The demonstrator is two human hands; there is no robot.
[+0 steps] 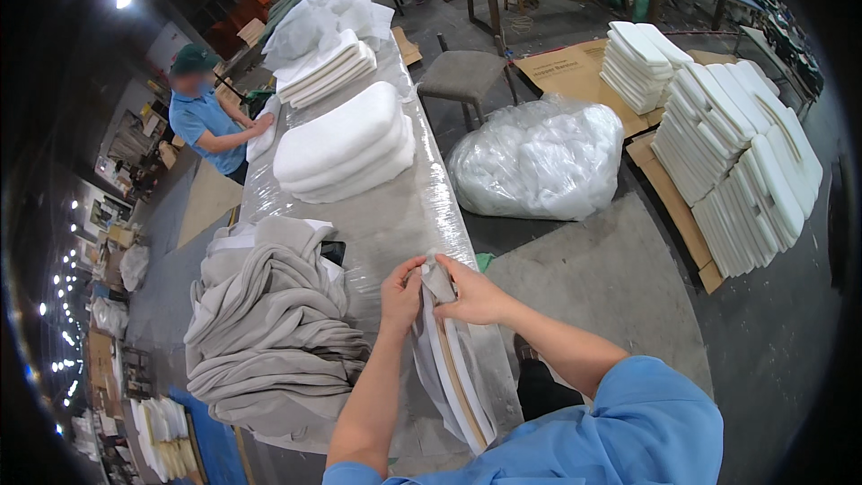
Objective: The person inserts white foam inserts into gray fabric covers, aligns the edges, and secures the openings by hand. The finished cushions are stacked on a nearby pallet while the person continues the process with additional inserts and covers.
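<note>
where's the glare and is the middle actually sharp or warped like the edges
Head view: glare streaks the plastic-covered table, notably along its right edge; head view: outer areas bend toward a black rim; head view: left hand, right hand and held fabric look fairly sharp.

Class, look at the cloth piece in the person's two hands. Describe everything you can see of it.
The cloth piece is long and narrow, pale grey and white, with a tan strip running lengthwise between white bands. It looks like soft, flexible fabric; the strip's exact make is too small to tell. Its far end is bunched between the left hand and the right hand, which both grip it. The rest trails toward the person's body, along the table's right side.
</note>
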